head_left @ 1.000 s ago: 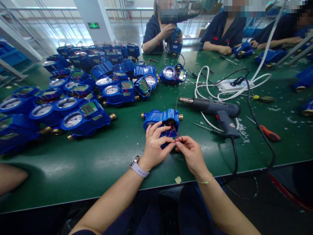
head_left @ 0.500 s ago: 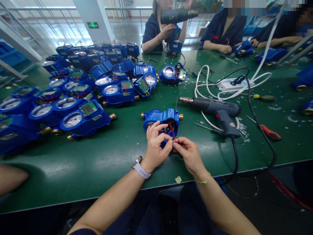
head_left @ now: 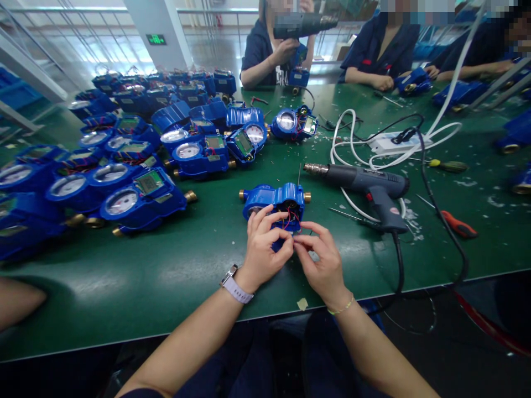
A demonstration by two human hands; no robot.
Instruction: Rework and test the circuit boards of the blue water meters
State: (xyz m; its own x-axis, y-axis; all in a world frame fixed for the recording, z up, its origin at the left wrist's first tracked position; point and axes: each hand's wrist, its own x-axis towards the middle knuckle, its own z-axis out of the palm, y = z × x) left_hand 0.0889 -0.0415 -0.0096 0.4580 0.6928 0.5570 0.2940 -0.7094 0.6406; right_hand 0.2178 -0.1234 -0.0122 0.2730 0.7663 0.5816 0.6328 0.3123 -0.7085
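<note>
In front of me lies a blue water meter (head_left: 271, 196) with brass pipe ends and an opened compartment. Thin red and dark wires (head_left: 293, 216) come out of that compartment towards my fingertips. My left hand (head_left: 267, 243) pinches thumb and forefinger together on the wires at the meter's near edge, its other fingers raised over the meter. Close against it, my right hand (head_left: 321, 260) pinches at the same spot, its thumb and fingertips touching or nearly touching the left ones. The wire ends between the fingertips are too small to make out.
A grey heat gun (head_left: 365, 188) lies to the right, with an orange-handled screwdriver (head_left: 459, 224) and a white power strip (head_left: 394, 143) beyond. Many blue meters (head_left: 143, 193) crowd the left. Across the green table (head_left: 199, 265), a person holds another heat gun (head_left: 301, 25); further co-workers sit right.
My right hand has turned slightly and its fingers have spread more upward, while its pinch stays beside the left hand. The left hand and the meter have barely moved.
</note>
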